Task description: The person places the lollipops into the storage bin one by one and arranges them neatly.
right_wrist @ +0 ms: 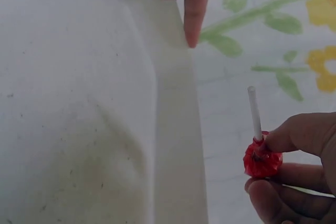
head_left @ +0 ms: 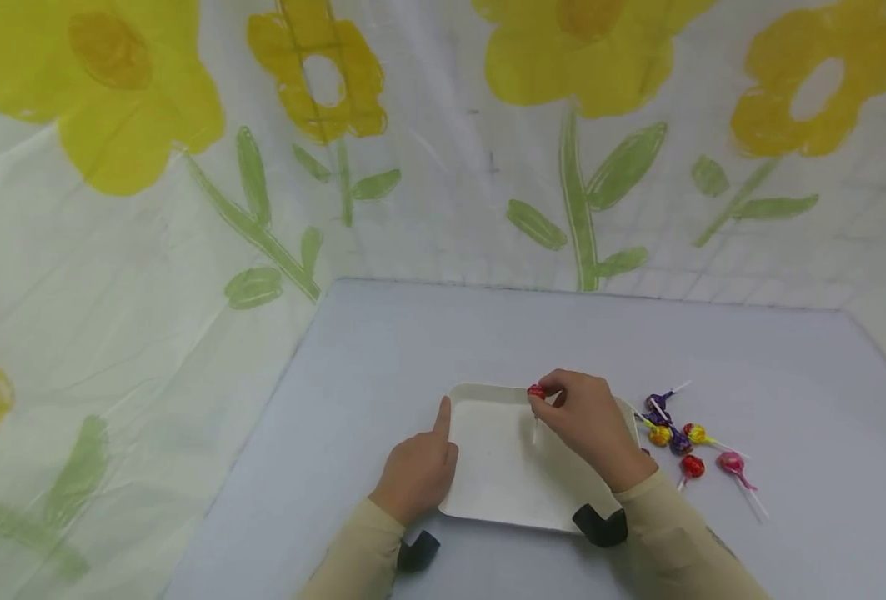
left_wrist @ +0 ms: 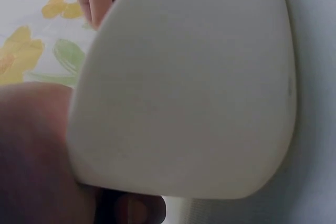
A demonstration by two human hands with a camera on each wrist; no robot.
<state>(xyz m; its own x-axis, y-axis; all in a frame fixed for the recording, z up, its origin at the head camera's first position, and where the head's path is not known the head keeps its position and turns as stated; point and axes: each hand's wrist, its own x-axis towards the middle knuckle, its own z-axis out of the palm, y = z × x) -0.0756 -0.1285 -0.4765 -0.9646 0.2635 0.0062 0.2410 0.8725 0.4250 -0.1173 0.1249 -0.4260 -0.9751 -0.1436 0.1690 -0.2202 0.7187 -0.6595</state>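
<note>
Between the thumb and fingers of my right hand (head_left: pixel 581 421) is a red-wrapped lollipop (head_left: pixel 536 391), pinched by its candy head above the tray. Its white stick points down in the head view; the right wrist view shows the red wrapper and bare stick closely. My left hand (head_left: pixel 420 471) holds the left rim of the white rectangular tray (head_left: pixel 488 502), index finger stretched along the edge and thumb at the rim. The tray's pale wall fills much of the left wrist view, hiding part of that hand.
Right of the tray lie several wrapped lollipops: a purple one (head_left: pixel 680 442), a yellow one (head_left: pixel 659 436), a red one (head_left: pixel 692 467) and a pink one (head_left: pixel 731 463). The pale table (head_left: pixel 382 350) meets a flower-printed curtain (head_left: pixel 443 208) behind.
</note>
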